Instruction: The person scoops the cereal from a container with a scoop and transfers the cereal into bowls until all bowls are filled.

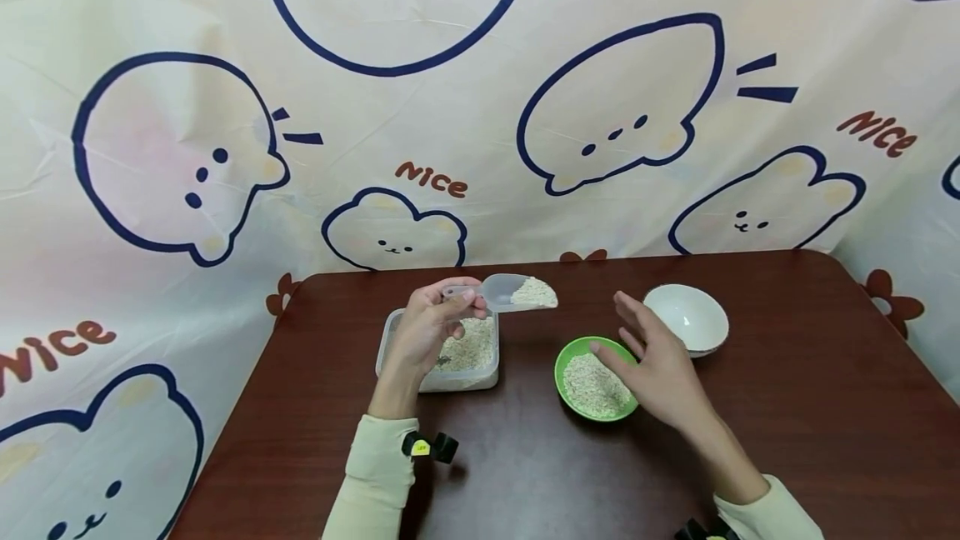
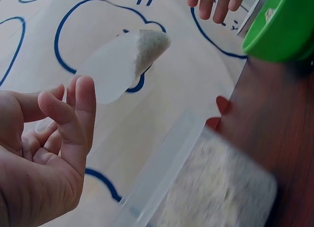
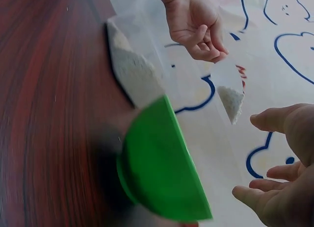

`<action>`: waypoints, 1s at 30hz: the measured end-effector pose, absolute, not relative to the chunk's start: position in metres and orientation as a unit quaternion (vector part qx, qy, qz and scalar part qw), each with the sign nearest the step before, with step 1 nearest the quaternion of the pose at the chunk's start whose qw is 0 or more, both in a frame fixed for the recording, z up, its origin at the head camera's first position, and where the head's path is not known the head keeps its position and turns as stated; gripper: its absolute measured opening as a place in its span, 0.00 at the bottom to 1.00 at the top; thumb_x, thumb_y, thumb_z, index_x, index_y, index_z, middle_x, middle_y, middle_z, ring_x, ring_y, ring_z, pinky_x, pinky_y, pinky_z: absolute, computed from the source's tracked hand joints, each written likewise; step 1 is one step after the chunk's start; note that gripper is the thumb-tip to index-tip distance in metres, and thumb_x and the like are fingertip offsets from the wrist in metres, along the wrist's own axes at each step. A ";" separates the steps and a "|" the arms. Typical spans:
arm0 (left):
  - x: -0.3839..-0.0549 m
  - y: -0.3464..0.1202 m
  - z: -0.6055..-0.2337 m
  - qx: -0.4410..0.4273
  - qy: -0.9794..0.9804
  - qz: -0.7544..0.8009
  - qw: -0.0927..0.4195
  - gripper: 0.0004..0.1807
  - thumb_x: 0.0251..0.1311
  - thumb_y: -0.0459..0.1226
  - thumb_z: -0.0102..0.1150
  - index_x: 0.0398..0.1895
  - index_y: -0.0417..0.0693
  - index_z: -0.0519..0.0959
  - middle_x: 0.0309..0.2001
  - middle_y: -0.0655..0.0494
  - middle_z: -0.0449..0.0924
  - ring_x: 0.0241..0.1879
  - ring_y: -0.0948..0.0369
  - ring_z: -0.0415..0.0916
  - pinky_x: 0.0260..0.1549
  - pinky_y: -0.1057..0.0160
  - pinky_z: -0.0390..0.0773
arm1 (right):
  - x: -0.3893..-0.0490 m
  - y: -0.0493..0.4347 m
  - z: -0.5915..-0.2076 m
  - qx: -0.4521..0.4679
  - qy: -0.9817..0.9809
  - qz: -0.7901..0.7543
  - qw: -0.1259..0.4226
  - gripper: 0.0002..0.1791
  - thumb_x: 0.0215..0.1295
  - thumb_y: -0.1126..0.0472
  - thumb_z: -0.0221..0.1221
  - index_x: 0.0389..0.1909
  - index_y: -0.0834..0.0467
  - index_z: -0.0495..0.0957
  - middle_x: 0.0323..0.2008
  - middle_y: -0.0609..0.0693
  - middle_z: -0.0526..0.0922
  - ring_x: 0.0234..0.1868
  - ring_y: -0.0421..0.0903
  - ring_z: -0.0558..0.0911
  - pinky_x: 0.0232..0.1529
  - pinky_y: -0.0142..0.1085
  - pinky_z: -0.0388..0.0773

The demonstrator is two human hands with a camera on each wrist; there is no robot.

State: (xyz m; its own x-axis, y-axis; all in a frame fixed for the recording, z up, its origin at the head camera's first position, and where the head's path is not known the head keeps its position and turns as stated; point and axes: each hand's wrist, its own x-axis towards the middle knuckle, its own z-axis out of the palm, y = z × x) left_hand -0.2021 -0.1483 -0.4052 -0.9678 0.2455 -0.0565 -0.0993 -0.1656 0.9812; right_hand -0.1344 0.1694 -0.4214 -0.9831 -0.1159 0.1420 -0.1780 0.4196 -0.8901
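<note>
L hand (image 1: 429,325) pinches the clear scoop (image 1: 501,293) by its handle. Pale flakes (image 1: 535,293) sit at the scoop's front end. The scoop is up in the air, by the far R corner of the clear box (image 1: 459,381), & not over the green bowl (image 1: 592,343) yet. R hand (image 1: 666,375) holds nothing; its fingers are spread, near the green bowl's R side. The white bowl (image 1: 686,313) is just behind.

What could go wrong: the flakes are close to the lip, so a tip too soon or a quick jerk might spill them on the table (image 1: 525,482), b/c there's bare wood b/w box & bowl. The hold is only at the handle, so the scoop could twist w/ the wt. up front. R hand might bump the green bowl & tip it, b/c it's so near. Too big a pour may also slop over the rim, I think.
</note>
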 end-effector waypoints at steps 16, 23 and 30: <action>-0.214 -0.076 -0.410 0.089 0.647 0.744 0.144 0.10 0.78 0.33 0.58 0.55 0.39 0.83 0.34 0.59 0.90 0.34 0.65 0.88 0.22 0.69 0.71 | -0.128 0.234 -0.425 0.022 -0.897 0.434 0.086 0.47 0.71 0.53 0.72 0.82 0.65 0.60 0.78 0.68 0.67 0.70 0.70 0.77 0.50 0.06 0.67; -0.221 -0.047 -0.406 0.114 0.654 0.731 0.157 0.11 0.78 0.34 0.60 0.55 0.39 0.85 0.34 0.59 0.89 0.34 0.64 0.88 0.24 0.68 0.73 | -0.130 0.257 -0.427 -0.004 -0.918 0.385 0.091 0.49 0.70 0.51 0.72 0.82 0.66 0.59 0.77 0.72 0.67 0.68 0.75 0.77 0.50 0.20 0.79; -0.229 -0.022 -0.400 0.126 0.667 0.713 0.174 0.10 0.78 0.35 0.60 0.54 0.41 0.85 0.35 0.58 0.89 0.34 0.65 0.88 0.23 0.68 0.72 | -0.134 0.272 -0.435 -0.015 -0.922 0.379 0.081 0.52 0.70 0.49 0.72 0.83 0.67 0.55 0.78 0.74 0.64 0.69 0.76 0.76 0.51 0.24 0.81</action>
State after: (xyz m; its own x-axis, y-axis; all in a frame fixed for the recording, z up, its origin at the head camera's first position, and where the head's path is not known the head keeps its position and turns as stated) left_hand -0.2287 -0.0218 -0.3995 -0.9080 0.4156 -0.0530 -0.0804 -0.0486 0.9956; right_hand -0.1344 0.2722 -0.4354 -0.9865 0.0892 0.1374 -0.0331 0.7129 -0.7005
